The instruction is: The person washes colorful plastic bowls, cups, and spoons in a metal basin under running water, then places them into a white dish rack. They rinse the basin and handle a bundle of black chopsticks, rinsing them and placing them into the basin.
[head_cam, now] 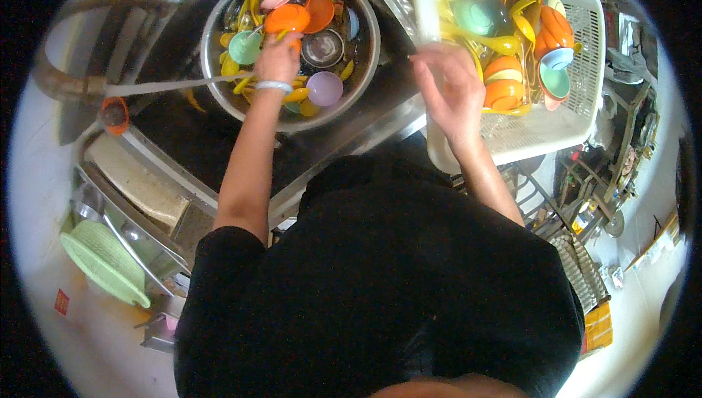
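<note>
A round metal basin (374,49) in the sink holds water, small bowls and yellow spoons. My left hand (278,60), with a pale band at the wrist, reaches into it, fingers at an orange bowl (287,18); whether it grips the bowl is unclear. A mint bowl (245,47) lies just left of that hand, and a lilac bowl (324,89) lies lower right. My right hand (452,82) is over the near left rim of a white plastic basket (595,58), fingers loosely bent and apart. Stacked orange bowls (503,84), mint bowls and yellow ladles fill part of the basket.
From the faucet (82,88) at left, a stream of water runs into the basin. An orange bowl (114,115) sits at the sink's left edge. A green plastic basket (104,261) stands low at left. Metal racks (625,145) holding various items are at right.
</note>
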Demonstrator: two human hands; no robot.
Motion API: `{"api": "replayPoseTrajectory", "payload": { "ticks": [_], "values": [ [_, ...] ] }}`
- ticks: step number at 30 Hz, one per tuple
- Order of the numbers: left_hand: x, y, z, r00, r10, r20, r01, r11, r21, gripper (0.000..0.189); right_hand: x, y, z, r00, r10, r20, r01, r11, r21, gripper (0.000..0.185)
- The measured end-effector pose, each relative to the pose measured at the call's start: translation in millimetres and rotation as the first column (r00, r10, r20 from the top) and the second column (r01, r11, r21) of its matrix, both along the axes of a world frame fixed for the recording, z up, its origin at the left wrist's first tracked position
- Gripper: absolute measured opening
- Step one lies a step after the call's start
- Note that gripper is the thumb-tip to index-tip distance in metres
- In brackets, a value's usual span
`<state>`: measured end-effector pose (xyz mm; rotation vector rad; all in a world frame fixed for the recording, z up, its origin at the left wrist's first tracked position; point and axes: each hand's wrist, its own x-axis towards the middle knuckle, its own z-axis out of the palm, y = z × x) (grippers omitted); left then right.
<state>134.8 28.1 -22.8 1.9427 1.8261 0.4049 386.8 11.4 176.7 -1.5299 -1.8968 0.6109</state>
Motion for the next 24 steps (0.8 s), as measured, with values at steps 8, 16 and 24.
{"api": "replayPoseTrajectory", "payload": {
  "ticks": [8,16,24],
  "values": [
    [89.8,-13.4,-47.5,0.909,-0.21,-0.359,0.079,0.935,-0.347,0.029,-5.3,1.6,-0.6,1.0,-0.003,0.024,0.003,1.0,0.002,0.008],
    [27.0,-14.8,-12.9,0.998,0.069,-0.013,-0.07,0.979,-0.191,0.026,-3.4,2.5,-4.4,1.0,-0.019,-0.006,0.02,1.0,0.015,0.007],
    [-47.1,-24.9,5.2,0.568,0.625,0.536,-0.075,0.688,-0.722,0.027,-5.8,7.7,-0.7,1.0,-0.025,-0.014,0.025,1.0,-0.001,0.006]
  ]
}}
